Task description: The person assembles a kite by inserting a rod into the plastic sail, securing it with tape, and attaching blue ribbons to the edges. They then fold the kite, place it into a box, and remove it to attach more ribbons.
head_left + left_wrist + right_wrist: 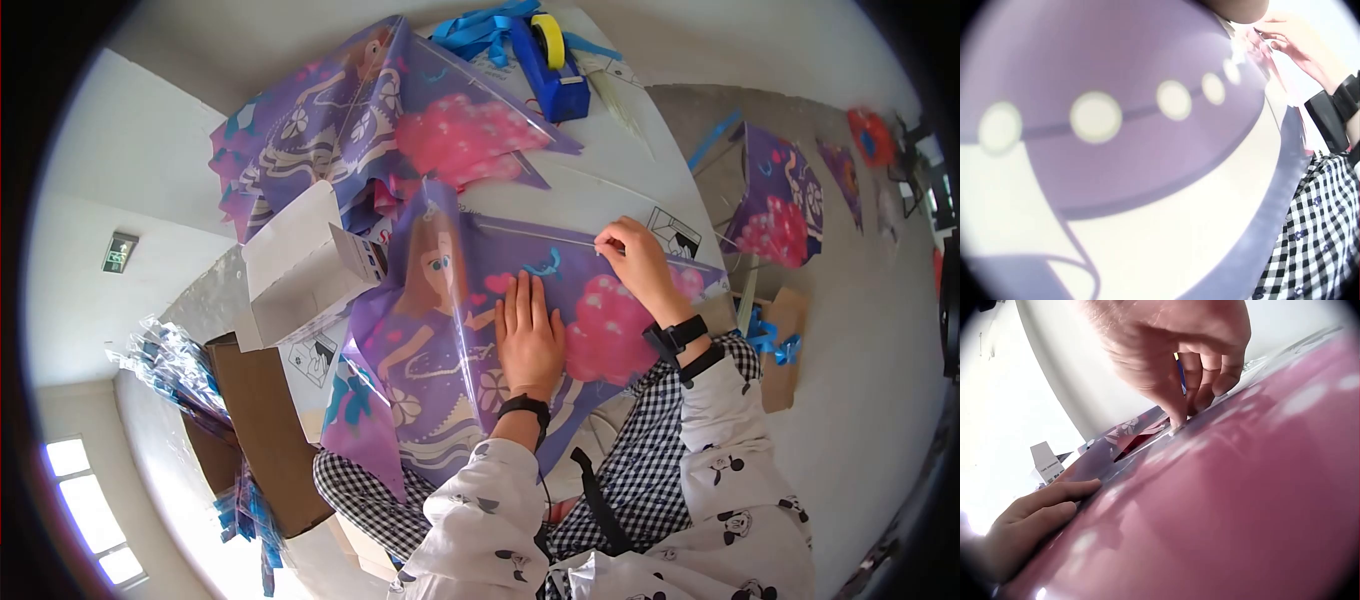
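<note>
A purple kite (450, 330) printed with a cartoon girl and pink clouds lies spread across the white table (640, 150), right in front of the seated person. The left hand (528, 335) rests flat on the middle of the kite, fingers straight and close together, pressing the sheet down. The right hand (635, 258) is at the kite's upper edge, its fingers curled and pinching the end of a thin pale rod (540, 236) that runs along that edge to the left. From the right wrist view the fingertips (1179, 419) press down onto the glossy pink part of the kite (1241, 506), with the left hand (1035, 519) lying flat well off to the side. The left wrist view shows mostly the kite's purple and cream print (1116, 156) up close, and the right hand (1297, 40) beyond it.

Farther back on the table lies a stack of similar kites (380, 120), and beyond that a blue tape dispenser (548, 65) with a yellow roll, beside some blue ribbon (480, 30). An open white box (300, 265) sits just left of the kite, touching its edge. A brown cardboard box (260, 430) stands lower left, with a bundle of wrapped kites (170, 370) beside it. Another kite (775, 195) hangs off to the right, above the floor.
</note>
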